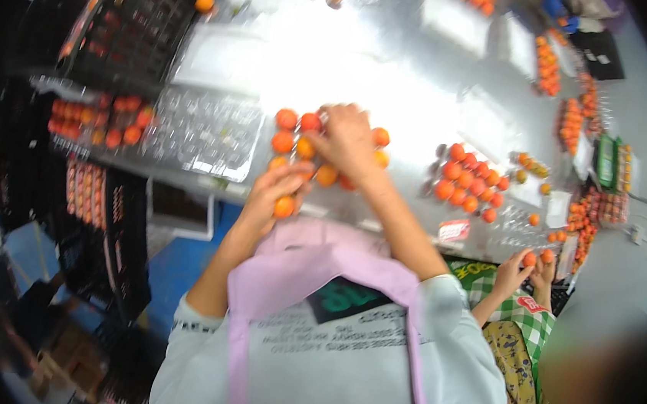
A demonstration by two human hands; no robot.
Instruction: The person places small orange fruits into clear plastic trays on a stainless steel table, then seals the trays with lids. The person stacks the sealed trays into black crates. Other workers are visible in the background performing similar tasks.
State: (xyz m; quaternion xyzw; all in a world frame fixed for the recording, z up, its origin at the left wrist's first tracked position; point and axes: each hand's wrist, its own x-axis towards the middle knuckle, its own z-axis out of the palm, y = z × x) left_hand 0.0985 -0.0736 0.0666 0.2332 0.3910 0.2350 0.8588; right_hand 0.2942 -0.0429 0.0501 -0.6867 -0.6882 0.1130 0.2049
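Observation:
My left hand [271, 194] is at the table's near edge, its fingers curled around an orange round fruit [284, 206] that looks like a tomato. Just beyond it are rows of similar orange-red fruit [283, 142], spaced as if in a clear tray that I can barely make out in the glare. My right hand [348, 132] reaches over the middle of these rows with its fingers bent down. The back of that hand hides the fruit beneath, so whether it grips one is not visible. To the left lies a clear plastic tray [208, 131] with moulded round cups.
A black plastic crate [137, 18] stands at the upper left. Fruit in clear packs [100, 119] sits at the left edge. Another filled tray [467, 180] lies to the right, near a red-and-white label [453, 231]. A co-worker's hands [510, 273] hold fruit at the lower right.

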